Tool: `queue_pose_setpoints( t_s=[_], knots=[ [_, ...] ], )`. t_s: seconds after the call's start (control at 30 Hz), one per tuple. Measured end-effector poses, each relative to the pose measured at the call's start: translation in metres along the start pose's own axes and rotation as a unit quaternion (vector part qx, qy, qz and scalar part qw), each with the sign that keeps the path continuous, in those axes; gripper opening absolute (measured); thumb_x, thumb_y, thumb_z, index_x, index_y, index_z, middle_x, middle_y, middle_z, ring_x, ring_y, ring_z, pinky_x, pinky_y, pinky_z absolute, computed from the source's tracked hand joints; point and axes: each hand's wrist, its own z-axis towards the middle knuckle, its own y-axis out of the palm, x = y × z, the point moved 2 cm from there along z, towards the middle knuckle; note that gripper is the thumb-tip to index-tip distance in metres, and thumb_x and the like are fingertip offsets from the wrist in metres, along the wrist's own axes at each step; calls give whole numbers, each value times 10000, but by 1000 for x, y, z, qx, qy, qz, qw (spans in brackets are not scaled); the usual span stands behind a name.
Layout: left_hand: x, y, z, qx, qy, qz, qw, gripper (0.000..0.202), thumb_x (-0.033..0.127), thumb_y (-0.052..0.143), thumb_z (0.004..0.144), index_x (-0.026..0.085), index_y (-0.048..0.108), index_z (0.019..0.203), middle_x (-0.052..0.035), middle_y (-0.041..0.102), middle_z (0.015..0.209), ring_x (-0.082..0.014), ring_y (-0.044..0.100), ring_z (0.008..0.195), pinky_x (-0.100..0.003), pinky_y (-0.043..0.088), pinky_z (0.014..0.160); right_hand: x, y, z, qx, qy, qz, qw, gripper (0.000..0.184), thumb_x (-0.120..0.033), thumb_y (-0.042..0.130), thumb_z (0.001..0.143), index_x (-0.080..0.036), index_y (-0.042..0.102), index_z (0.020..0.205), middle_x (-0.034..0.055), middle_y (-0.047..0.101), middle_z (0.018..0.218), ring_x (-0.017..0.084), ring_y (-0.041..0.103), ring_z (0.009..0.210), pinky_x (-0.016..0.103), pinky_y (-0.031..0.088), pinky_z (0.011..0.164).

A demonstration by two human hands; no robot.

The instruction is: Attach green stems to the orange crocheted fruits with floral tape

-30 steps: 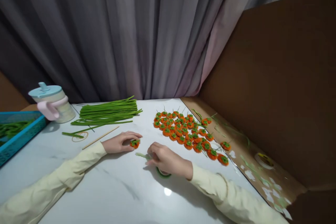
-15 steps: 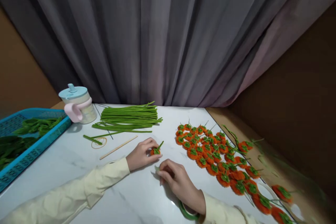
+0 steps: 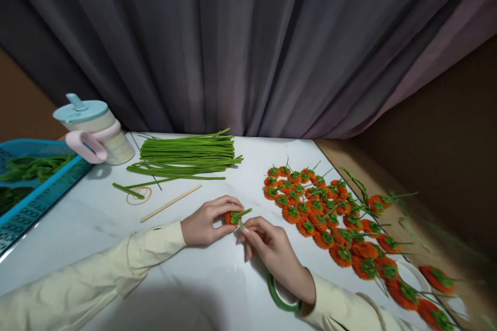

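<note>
My left hand (image 3: 207, 221) pinches a small orange pompom fruit with a green top (image 3: 233, 216) just above the white table (image 3: 116, 238). Right beside it, my right hand (image 3: 274, 252) holds its fingertips against the green stem end of that fruit, seemingly on a bit of green tape. A roll of green tape (image 3: 282, 295) hangs around my right wrist. To the right lie several finished orange fruits (image 3: 326, 217) in a spread.
A bundle of green stems (image 3: 186, 158) lies at the back, with a wooden stick (image 3: 171, 202) and a rubber band (image 3: 139, 196) in front. A lidded cup with a pink handle (image 3: 93, 134) and a blue basket (image 3: 34, 186) stand at left. Brown cardboard walls the right side.
The view has swung left and down. My right hand has come up to the fruit held by my left hand, and the two hands now meet at its stem.
</note>
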Motion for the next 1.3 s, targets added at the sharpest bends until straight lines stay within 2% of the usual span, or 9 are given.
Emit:
queue_pose_setpoints(
  t_s=[0.13, 0.27, 0.37, 0.5, 0.77, 1.0, 1.17, 1.3],
  knots=[
    [1, 1, -5, -6, 9, 30, 999, 304, 216, 575, 857, 144, 531, 1148, -117, 619, 1071, -193, 583, 1008, -299, 481, 874, 0, -1, 2, 10, 9, 14, 1000, 268, -417, 522, 881, -158, 555, 822, 9, 623, 652, 86, 519, 434, 214, 419, 474],
    [2, 4, -10, -8, 11, 81, 997, 301, 315, 586, 860, 138, 516, 1094, -92, 633, 948, -161, 609, 831, -257, 500, 750, -1, -1, 2, 9, 19, 29, 999, 283, -432, 546, 867, -160, 559, 790, -3, 607, 633, 85, 522, 438, 215, 427, 476],
    [5, 4, -12, 0, 44, 84, 996, 298, 368, 585, 859, 141, 521, 1042, -76, 636, 873, -151, 600, 762, -250, 500, 701, -1, -1, 3, -2, 32, 57, 998, 304, -456, 560, 854, -164, 545, 773, -18, 580, 599, 84, 514, 428, 213, 421, 462],
    [8, 2, -10, 8, 97, 75, 992, 252, 310, 539, 896, 137, 514, 1079, -109, 641, 933, -175, 598, 862, -282, 503, 763, -1, -2, 4, -10, 41, 83, 996, 323, -476, 578, 837, -164, 529, 771, -25, 566, 578, 79, 486, 414, 212, 414, 445],
    [9, 3, -11, -5, 91, 86, 992, 248, 263, 518, 910, 139, 493, 1123, -111, 635, 976, -178, 591, 897, -288, 502, 794, -4, -1, 0, -11, 17, 92, 996, 300, -454, 581, 843, -166, 529, 779, -24, 564, 573, 75, 471, 413, 208, 401, 438],
    [7, 3, -13, 6, 109, 70, 992, 290, 203, 546, 891, 151, 462, 1163, -125, 623, 1043, -192, 587, 969, -310, 503, 840, -4, -1, 1, -12, 35, 90, 995, 329, -480, 591, 826, -165, 527, 754, -25, 550, 559, 85, 472, 412, 218, 394, 437],
    [6, 4, -13, 7, 104, 69, 992, 329, 209, 561, 882, 156, 441, 1185, -126, 621, 1037, -186, 595, 940, -307, 514, 817, -5, -1, 1, -18, 40, 78, 996, 325, -471, 576, 838, -161, 522, 756, -23, 549, 566, 82, 470, 412, 215, 381, 439],
    [6, 4, -13, 7, 141, 81, 987, 336, 192, 527, 898, 171, 423, 1217, -143, 602, 1075, -197, 581, 977, -324, 516, 826, -6, -1, 1, -19, 43, 70, 996, 328, -474, 573, 840, -160, 518, 763, -21, 549, 567, 84, 476, 425, 214, 375, 451]
  ],
)
